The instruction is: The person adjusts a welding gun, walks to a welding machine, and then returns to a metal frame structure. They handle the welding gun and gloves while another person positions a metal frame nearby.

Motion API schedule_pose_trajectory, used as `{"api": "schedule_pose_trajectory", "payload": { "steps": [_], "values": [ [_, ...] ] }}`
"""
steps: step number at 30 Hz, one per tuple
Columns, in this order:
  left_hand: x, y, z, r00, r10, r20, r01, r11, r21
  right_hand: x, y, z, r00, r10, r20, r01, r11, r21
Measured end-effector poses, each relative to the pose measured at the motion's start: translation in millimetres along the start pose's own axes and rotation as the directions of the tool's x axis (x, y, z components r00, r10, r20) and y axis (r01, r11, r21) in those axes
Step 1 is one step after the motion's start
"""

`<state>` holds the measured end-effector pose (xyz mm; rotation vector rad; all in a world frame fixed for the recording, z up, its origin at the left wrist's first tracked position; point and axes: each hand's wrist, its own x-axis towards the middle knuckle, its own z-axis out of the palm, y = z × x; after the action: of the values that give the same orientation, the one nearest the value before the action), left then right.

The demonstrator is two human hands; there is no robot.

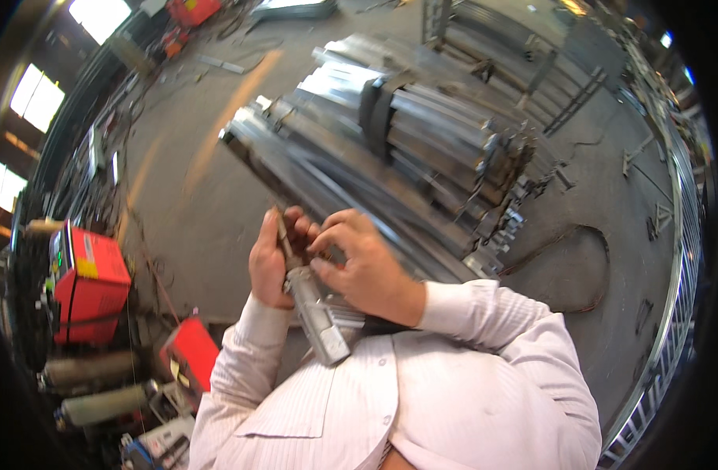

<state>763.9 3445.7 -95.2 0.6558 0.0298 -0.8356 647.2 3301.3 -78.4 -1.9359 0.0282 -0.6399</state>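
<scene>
Close to my chest is a grey metal hand tool with a blocky body and a slim front end; I cannot make out its exact kind. My left hand is wrapped round its slim front end, thumb pointing away from me. Beside it, my right hand is closed, its thumb and fingers curled together near the front of the tool. Whatever those fingertips hold is too small to make out. Just beyond both hands lies a large stack of shiny metal profiles, bound with a dark strap.
A red machine with a yellow label stands at the left, above gas cylinders. Another red box is near my left elbow. A cable loop lies on the floor at right, and a metal frame stands farther back.
</scene>
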Motion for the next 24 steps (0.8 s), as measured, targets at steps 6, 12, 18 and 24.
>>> {"api": "schedule_pose_trajectory", "payload": {
  "steps": [6, 12, 18, 24],
  "values": [
    [0, -1, 1, 0.999, 0.014, 0.043, -0.013, 1.0, -0.011, -5, -19, -10, 0.98, 0.102, 0.168, -0.061, 0.97, -0.237],
    [3, -1, -2, 0.998, 0.024, 0.057, -0.021, 0.998, -0.051, -3, -14, -6, 0.979, 0.087, 0.182, -0.046, 0.974, -0.221],
    [1, -2, -7, 0.999, 0.034, -0.013, -0.034, 0.999, -0.04, 13, 3, -17, 0.976, 0.113, 0.186, -0.106, 0.993, -0.045],
    [1, -2, -9, 0.999, 0.042, 0.002, -0.042, 0.998, -0.047, 24, 22, -29, 0.937, -0.119, 0.329, 0.124, 0.992, 0.006]
  ]
}}
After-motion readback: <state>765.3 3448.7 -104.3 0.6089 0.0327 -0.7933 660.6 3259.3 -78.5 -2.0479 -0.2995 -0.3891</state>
